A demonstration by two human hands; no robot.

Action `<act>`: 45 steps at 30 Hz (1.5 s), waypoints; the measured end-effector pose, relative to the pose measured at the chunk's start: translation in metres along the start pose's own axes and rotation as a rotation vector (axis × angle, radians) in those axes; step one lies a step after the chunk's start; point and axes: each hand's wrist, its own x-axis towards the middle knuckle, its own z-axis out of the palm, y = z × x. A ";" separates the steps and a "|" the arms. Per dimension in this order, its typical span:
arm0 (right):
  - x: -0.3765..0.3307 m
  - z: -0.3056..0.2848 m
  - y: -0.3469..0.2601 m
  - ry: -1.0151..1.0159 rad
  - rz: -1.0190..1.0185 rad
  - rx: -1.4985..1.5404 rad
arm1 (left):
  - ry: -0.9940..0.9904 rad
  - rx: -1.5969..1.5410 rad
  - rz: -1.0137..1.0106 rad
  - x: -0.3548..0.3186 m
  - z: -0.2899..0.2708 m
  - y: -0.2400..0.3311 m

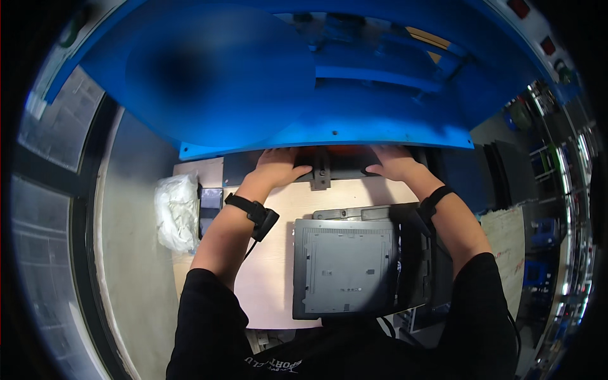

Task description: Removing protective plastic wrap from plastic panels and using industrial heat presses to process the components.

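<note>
Both my hands reach in below the front edge of a large blue metal machine [380, 130]. My left hand [278, 166] lies on a dark bar-like base [342, 168], its thumb stretched toward a small metal bracket [321, 172] with a bolt. On the bracket's other side, my right hand [394, 163] rests on the same dark base with its thumb pointing inward. The blue edge hides the fingertips of both hands. Something orange shows in the gap between them. Near me, a grey laptop-like bottom cover [345, 269] with vent slots lies on the pale tabletop [263, 278].
A white plastic bag [177, 212] sits at the left beside a dark flat piece [210, 206]. Under the grey cover's far edge is another grey metal part [358, 213]. A dark-framed window [54, 221] stands at the left; shelves with blue bins [538, 272] are at the right.
</note>
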 end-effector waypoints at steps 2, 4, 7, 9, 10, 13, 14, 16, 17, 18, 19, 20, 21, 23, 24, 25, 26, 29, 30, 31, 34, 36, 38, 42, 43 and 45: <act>-0.001 0.010 0.003 0.000 0.040 0.047 | -0.128 -0.034 -0.081 0.004 0.001 0.003; -0.004 0.006 -0.002 -0.018 0.089 0.074 | -0.122 -0.041 -0.068 0.006 -0.003 0.005; -0.001 0.013 -0.010 0.003 0.126 0.066 | -0.044 -0.024 -0.003 0.002 -0.004 0.003; -0.006 -0.006 -0.017 -0.110 0.105 0.097 | -0.168 -0.049 -0.047 -0.008 -0.007 0.001; -0.019 -0.017 -0.022 -0.255 0.085 0.128 | -0.135 -0.100 -0.024 -0.019 -0.006 0.000; -0.122 -0.055 0.002 -0.094 -0.066 0.443 | -0.016 -0.443 0.082 -0.087 -0.025 0.024; -0.158 -0.075 0.005 -0.058 -0.039 0.533 | -0.071 -0.507 -0.015 -0.118 -0.026 0.029; -0.213 -0.101 0.021 0.109 -0.010 0.432 | -0.155 -0.633 -0.102 -0.174 -0.014 0.034; -0.229 -0.124 0.020 0.173 0.049 0.423 | -0.188 -0.733 -0.179 -0.202 -0.007 0.039; -0.239 -0.145 0.018 0.371 0.037 0.377 | -0.195 -0.751 -0.251 -0.226 0.004 0.042; -0.246 -0.165 0.016 0.563 0.032 0.321 | -0.170 -0.909 -0.313 -0.241 0.024 0.046; -0.248 -0.184 0.014 0.745 0.013 0.211 | -0.116 -1.079 -0.364 -0.254 0.040 0.052; -0.251 -0.205 0.011 0.917 0.001 0.093 | -0.077 -1.253 -0.405 -0.254 0.049 0.061; -0.252 -0.235 0.004 1.029 0.048 -0.012 | -0.110 -1.245 -0.504 -0.249 0.041 0.080; -0.249 -0.246 0.006 1.108 0.113 -0.153 | -0.098 -1.258 -0.531 -0.246 0.039 0.089; -0.246 -0.255 0.011 1.177 0.190 -0.299 | -0.123 -1.256 -0.561 -0.240 0.038 0.096; -0.233 -0.256 0.031 1.123 0.205 -0.322 | -0.129 -1.274 -0.559 -0.236 0.040 0.100; -0.207 -0.249 0.043 1.061 0.195 -0.334 | -0.198 -1.250 -0.561 -0.232 0.054 0.101; -0.214 -0.251 0.038 1.064 0.109 -0.204 | -0.198 -1.238 -0.514 -0.232 0.048 0.104; -0.226 -0.252 0.030 1.067 0.019 -0.071 | -0.196 -1.226 -0.472 -0.233 0.044 0.105; -0.278 -0.219 -0.008 1.114 0.040 -0.121 | -0.209 -1.181 -0.419 -0.228 0.049 0.097; -0.290 -0.146 0.002 0.871 -0.065 0.091 | -0.256 -1.196 -0.369 -0.202 0.050 0.090; -0.323 -0.079 -0.012 0.529 0.058 0.375 | -0.261 -1.239 -0.299 -0.189 0.025 0.089; -0.389 -0.009 -0.057 0.477 0.320 0.624 | -0.296 -1.321 -0.208 -0.184 -0.040 0.107; -0.401 -0.005 -0.069 0.513 0.343 0.648 | -0.298 -1.346 -0.194 -0.196 -0.060 0.117; -0.426 0.000 -0.087 0.552 0.387 0.636 | -0.209 -1.612 0.016 -0.184 -0.090 0.161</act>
